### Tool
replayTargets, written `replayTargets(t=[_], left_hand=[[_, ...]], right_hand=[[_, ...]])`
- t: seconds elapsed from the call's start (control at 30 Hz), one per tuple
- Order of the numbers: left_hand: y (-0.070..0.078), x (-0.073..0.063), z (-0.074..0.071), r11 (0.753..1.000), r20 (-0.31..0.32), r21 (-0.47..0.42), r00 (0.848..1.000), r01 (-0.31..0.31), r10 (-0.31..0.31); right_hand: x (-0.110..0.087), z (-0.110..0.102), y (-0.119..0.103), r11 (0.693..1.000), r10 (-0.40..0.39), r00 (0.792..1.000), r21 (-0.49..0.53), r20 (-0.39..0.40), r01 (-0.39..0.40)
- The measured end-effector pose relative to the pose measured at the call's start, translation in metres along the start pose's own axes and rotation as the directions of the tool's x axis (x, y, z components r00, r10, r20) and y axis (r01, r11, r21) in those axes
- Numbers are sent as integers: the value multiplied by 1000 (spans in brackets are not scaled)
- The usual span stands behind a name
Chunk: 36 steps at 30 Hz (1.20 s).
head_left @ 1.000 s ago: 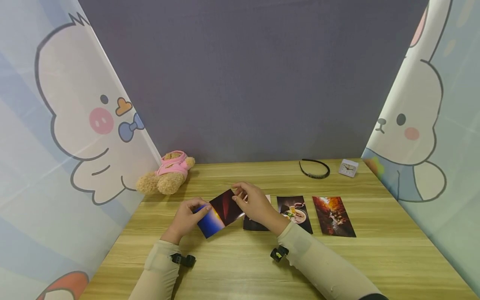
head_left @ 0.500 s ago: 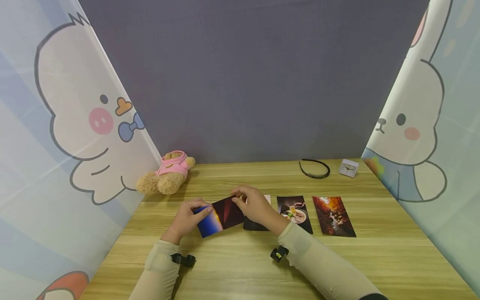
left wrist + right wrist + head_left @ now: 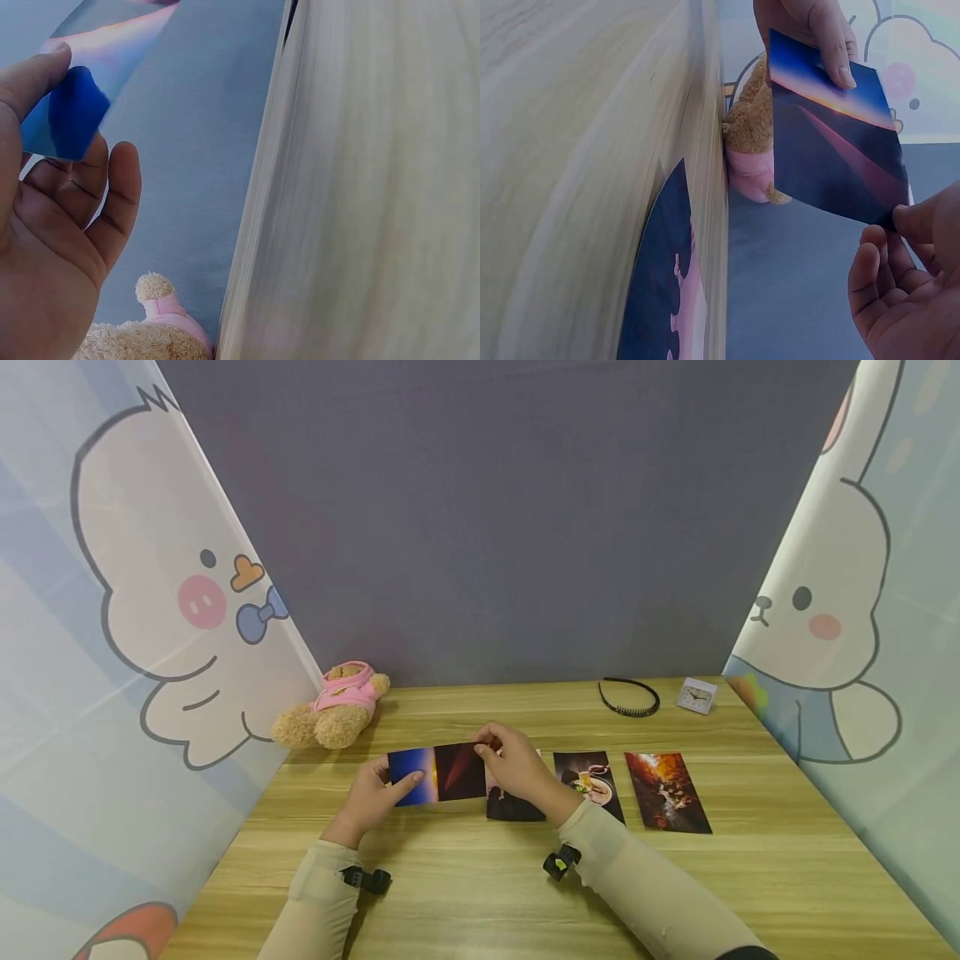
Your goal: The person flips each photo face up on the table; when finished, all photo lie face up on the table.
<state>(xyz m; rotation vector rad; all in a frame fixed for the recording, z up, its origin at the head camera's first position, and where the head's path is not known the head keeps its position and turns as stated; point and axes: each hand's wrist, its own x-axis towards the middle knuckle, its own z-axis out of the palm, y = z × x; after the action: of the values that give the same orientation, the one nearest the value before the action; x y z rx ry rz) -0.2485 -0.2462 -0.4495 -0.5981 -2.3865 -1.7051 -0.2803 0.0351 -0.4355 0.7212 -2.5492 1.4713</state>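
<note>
Between both hands a glossy photo print (image 3: 459, 772) is held above the table, its long side running left to right. It shows a blue sky, an orange glow and a dark lower part with a reddish streak. My left hand (image 3: 375, 797) pinches the blue end, thumb on the front and fingers behind; the left wrist view shows that thumb (image 3: 41, 79) over the print. At the dark end, my right hand (image 3: 517, 768) pinches a corner between thumb and fingertips, seen closely in the right wrist view. Partly behind the right hand lies a dark and pink photo (image 3: 513, 806).
On the table to the right lie a food photo (image 3: 592, 789) and a red autumn stream photo (image 3: 667, 793). Farther back are a black headband (image 3: 633, 710) and a small white clock (image 3: 697, 696). A teddy bear in pink (image 3: 341, 706) lies at the back left, by the printed side curtain.
The held photo has turned from a slant to nearly level and faces the head camera more. Its blue end has risen, and my right hand has shifted slightly right.
</note>
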Motion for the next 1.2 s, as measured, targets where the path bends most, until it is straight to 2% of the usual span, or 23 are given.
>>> replayTargets(t=[0.07,0.2,0.47,0.8,0.93,1.2], left_hand=[[9,-1,1,1000,-10,12,1000,-11,11],[10,-1,1,998,-38,52,999,-31,33],[12,-2,-1,998,-55,53,998,-38,41],[10,-1,-1,998,-49,55,998,-40,43],[10,-1,0,998,-49,50,998,-43,45],[10,-1,0,998,-53,51,997,-47,50]], right_hand=[[1,-1,1,1000,8,1000,17,-12,-8],[2,-2,2,999,21,1000,35,-16,-20],[1,-1,3,998,9,1000,56,6,-9],[-2,2,2,998,-31,995,-43,92,35],[-2,3,2,996,-31,995,-84,94,39],[-3,2,1,994,-25,994,-100,104,35]])
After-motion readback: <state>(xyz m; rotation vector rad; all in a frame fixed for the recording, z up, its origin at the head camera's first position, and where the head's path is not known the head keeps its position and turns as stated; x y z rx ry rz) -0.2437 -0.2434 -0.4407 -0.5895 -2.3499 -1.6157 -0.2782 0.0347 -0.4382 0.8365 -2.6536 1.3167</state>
